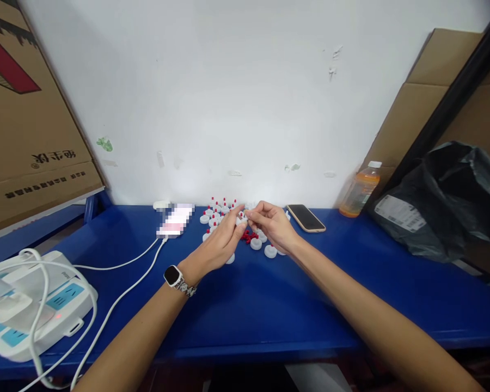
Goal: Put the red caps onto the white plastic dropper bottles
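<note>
Over the pile of parts, my left hand (220, 242) holds a white nozzle cap (240, 220) with a small red tip on top, gripped between thumb and fingers. My right hand (274, 224) is closed in a pinch right beside that cap; whatever is between its fingertips is too small to make out. Below the hands lies a heap of small red tips (250, 237). Several white caps without red tips (270, 251) sit around my right hand. To the left of my left hand stand several white caps fitted with red tips (204, 219), partly hidden by the fingers.
A phone (306, 218) lies right of the caps, and another phone (175, 219) with cables is on the left. A power strip (44, 305) occupies the table's left end. An orange drink bottle (359, 190) and a black plastic bag (441, 201) stand right. Cardboard (36, 120) rises left.
</note>
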### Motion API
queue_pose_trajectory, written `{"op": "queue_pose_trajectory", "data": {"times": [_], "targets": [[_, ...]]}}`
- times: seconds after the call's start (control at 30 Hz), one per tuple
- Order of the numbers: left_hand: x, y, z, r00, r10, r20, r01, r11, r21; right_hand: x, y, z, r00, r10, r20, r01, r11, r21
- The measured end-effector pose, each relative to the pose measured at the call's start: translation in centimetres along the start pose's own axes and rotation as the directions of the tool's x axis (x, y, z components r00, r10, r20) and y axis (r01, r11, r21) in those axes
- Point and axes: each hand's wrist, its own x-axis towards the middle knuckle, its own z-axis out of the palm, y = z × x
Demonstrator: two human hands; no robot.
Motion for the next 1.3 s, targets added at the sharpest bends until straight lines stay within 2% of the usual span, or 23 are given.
{"op": "queue_pose_trajectory", "data": {"times": [0.07,0.17,0.27,0.33,0.43,0.5,0.67,0.77,0.9,1.07,1.17,1.3], "targets": [[0.4,-1.0,-0.2,0.996,-0.057,-0.064,0.057,0.998,-0.001,1.3,0.1,-1.0,0.997,-0.077,-0.02,0.072,0.984,-0.16],[0.6,-2.5,-0.5,0.986,-0.098,-0.138,0.103,0.994,0.031,4.2,1.1,-3.2,0.979,-0.176,-0.102,0.11,0.881,-0.46],[0.5,-3.0,-0.7,0.991,-0.081,-0.107,0.091,0.992,0.085,7.3,2.7,-5.2,0.98,-0.148,-0.132,0.009,0.696,-0.718],[0.4,-2.8,-0.7,0.994,-0.067,-0.084,0.075,0.992,0.1,9.1,3.9,-5.8,0.988,-0.117,-0.101,-0.019,0.559,-0.829],[0.3,-2.6,-0.5,0.996,-0.042,-0.075,0.05,0.992,0.115,10.9,5.2,-5.7,0.998,-0.046,-0.038,-0.018,0.377,-0.926],[0.3,-2.6,-0.5,0.997,-0.035,-0.071,0.044,0.992,0.121,11.7,5.8,-5.2,1.0,0.004,-0.012,-0.013,0.322,-0.947],[0.4,-3.0,-0.7,0.997,-0.028,-0.073,0.038,0.99,0.137,12.7,5.6,-4.4,0.993,0.112,0.027,-0.01,0.322,-0.947],[0.4,-3.0,-0.8,0.997,-0.025,-0.073,0.035,0.989,0.141,11.8,4.6,-4.6,0.995,0.099,0.006,-0.027,0.328,-0.944],[0.4,-2.8,-0.9,0.998,-0.011,-0.066,0.021,0.988,0.155,7.5,2.8,-5.2,1.0,-0.027,-0.001,0.009,0.367,-0.93],[0.4,-2.5,-0.4,0.998,0.001,-0.055,0.007,0.988,0.151,0.8,0.8,-4.5,0.987,-0.013,0.159,0.152,0.386,-0.91],[0.5,-2.5,-0.2,0.998,0.01,-0.055,-0.001,0.989,0.149,-1.3,0.0,-4.0,0.98,-0.013,0.199,0.189,0.377,-0.906],[0.5,-2.5,-0.5,0.999,0.018,-0.046,-0.011,0.99,0.144,-2.7,-0.4,-4.3,0.981,-0.037,0.189,0.189,0.368,-0.91]]}}
